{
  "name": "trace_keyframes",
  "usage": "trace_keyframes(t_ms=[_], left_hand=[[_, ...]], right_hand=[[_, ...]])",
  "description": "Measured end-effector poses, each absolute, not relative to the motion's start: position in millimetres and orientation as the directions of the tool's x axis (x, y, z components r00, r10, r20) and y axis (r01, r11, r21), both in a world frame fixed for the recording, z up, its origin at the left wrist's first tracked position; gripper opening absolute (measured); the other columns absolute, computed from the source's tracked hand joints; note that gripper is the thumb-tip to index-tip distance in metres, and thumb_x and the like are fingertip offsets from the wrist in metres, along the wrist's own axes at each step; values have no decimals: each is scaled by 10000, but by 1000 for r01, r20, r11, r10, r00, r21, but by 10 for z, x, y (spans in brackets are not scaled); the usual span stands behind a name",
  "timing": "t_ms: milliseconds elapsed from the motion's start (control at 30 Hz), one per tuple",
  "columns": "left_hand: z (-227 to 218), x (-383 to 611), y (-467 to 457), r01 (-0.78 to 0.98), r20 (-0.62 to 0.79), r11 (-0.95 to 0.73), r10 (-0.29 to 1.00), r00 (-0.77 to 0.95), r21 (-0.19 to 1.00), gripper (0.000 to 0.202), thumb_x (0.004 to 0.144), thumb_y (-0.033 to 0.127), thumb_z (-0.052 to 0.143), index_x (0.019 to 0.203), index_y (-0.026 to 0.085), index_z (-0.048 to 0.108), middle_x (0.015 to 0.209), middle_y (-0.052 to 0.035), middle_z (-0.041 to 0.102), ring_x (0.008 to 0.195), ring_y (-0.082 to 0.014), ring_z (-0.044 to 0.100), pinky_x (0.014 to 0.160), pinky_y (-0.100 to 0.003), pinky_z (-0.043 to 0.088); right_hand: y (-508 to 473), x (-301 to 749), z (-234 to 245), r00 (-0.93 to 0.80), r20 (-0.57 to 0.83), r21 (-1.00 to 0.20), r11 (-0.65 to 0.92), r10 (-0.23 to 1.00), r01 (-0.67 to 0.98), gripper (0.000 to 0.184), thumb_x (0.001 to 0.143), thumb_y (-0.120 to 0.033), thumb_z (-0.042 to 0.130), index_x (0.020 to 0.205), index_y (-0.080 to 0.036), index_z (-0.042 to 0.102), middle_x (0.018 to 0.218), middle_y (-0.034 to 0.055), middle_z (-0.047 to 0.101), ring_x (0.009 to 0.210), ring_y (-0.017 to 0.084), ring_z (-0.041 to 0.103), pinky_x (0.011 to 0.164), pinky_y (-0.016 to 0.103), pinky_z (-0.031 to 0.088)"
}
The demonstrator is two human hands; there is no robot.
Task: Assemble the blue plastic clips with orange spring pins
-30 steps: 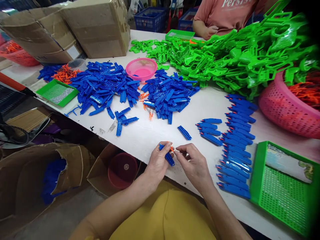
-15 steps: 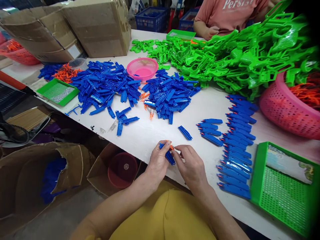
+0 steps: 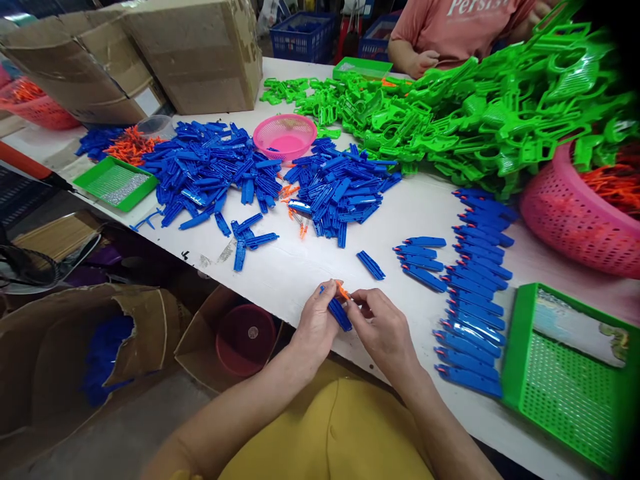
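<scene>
My left hand (image 3: 319,316) is closed around a blue plastic shell piece (image 3: 341,315), held over the table's front edge. An orange plastic piece (image 3: 343,291) lies at the shell's upper end, and the fingers of my right hand (image 3: 379,324) pinch it from the right side. Fingertips hide part of both pieces. Just beyond my hands lies a single blue shell (image 3: 371,265) on the white table (image 3: 320,267). To the right are a few blue pieces with orange tips (image 3: 423,261), beside a long column of similar pieces (image 3: 473,320).
Heaps of blue shells (image 3: 340,190) lie ahead, with a pink basket (image 3: 285,135) behind them. Green plastic toy-gun parts (image 3: 450,120) are piled at back right. A green tray (image 3: 575,393) sits right; cardboard boxes (image 3: 200,60) stand back left. A co-worker (image 3: 455,33) is across the table.
The orange piece has shifted slightly between my fingers and shows more at the shell's upper end. Both hands stay in nearly the same place.
</scene>
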State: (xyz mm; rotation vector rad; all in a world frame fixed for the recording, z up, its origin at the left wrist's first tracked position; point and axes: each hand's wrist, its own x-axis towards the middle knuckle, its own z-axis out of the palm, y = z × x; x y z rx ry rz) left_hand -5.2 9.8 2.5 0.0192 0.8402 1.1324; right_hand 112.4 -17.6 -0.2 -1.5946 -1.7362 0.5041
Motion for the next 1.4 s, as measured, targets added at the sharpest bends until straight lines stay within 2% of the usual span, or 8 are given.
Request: trace_keyframes(t_ms=[167, 300, 467, 900, 1033, 1133, 1233, 1400], left_hand=[[14, -81, 116, -816, -611, 485, 761, 218, 313, 243, 951, 304, 534, 869, 121, 671, 871, -75, 663, 798, -166, 631, 840, -314, 481], [28, -72, 112, -818, -602, 498, 759, 250, 288, 317, 995, 288, 434, 857, 118, 663, 966, -124, 687, 891, -203, 655, 948, -375, 470], [44, -61, 108, -823, -587, 501, 763, 272, 269, 362, 1009, 305, 398, 845, 109, 653, 954, -149, 696, 942, -229, 666, 976, -391, 464], [83, -46, 106, -806, -556, 530, 767, 322, 264, 415, 1029, 348, 361, 889, 94, 657, 939, -146, 713, 893, -192, 676, 957, -335, 462], [38, -52, 83, -811, -526, 521, 784, 331, 266, 289, 998, 270, 434, 920, 95, 650, 968, -141, 713, 914, -190, 677, 963, -330, 457], [18, -51, 59, -793, -509, 515, 803, 312, 327, 112, 892, 132, 554, 965, 110, 636, 994, -125, 715, 897, -187, 676, 942, -338, 463], [19, -42, 52, -781, -509, 502, 814, 281, 372, 187, 798, 49, 592, 967, 122, 625, 996, -123, 720, 914, -196, 674, 965, -365, 455], [19, -68, 84, -776, -521, 507, 808, 275, 376, 193, 784, 66, 622, 969, 123, 624, 1101, -154, 713, 993, -230, 676, 995, -397, 447]], right_hand=[[-216, 1100, 47, 84, 55, -851, 3, 995, 525, 164, 895, -360, 584, 922, -223, 669, 884, 31, 709, 724, 157, 636, 679, 295, 528], [-230, 1066, 30, 58, 50, -820, 7, 997, 573, 132, 864, -299, 569, 903, -233, 677, 888, 39, 698, 802, 189, 638, 741, 332, 520], [-210, 1068, -17, 46, 36, -773, -1, 998, 634, 130, 850, -282, 563, 900, -236, 674, 877, 43, 681, 807, 202, 620, 736, 344, 503], [-178, 1098, 15, -4, -5, -768, -1, 1000, 641, 136, 876, -289, 551, 907, -244, 676, 899, 31, 674, 833, 193, 609, 743, 325, 468], [-171, 1113, 39, -30, -3, -759, 17, 1000, 651, 133, 882, -288, 553, 913, -243, 674, 911, 33, 678, 853, 196, 615, 749, 323, 467], [-169, 1127, 56, -53, 7, -740, 41, 999, 672, 129, 897, -287, 545, 901, -240, 665, 898, 34, 675, 853, 199, 613, 743, 328, 464], [-171, 1133, 77, -94, 40, -737, 92, 995, 670, 140, 922, -292, 527, 891, -247, 656, 881, 37, 669, 869, 205, 608, 756, 337, 469], [-227, 1125, 62, -42, 107, -739, 107, 993, 665, 90, 920, -306, 554, 946, -242, 612, 926, 52, 640, 869, 205, 604, 749, 342, 504]])
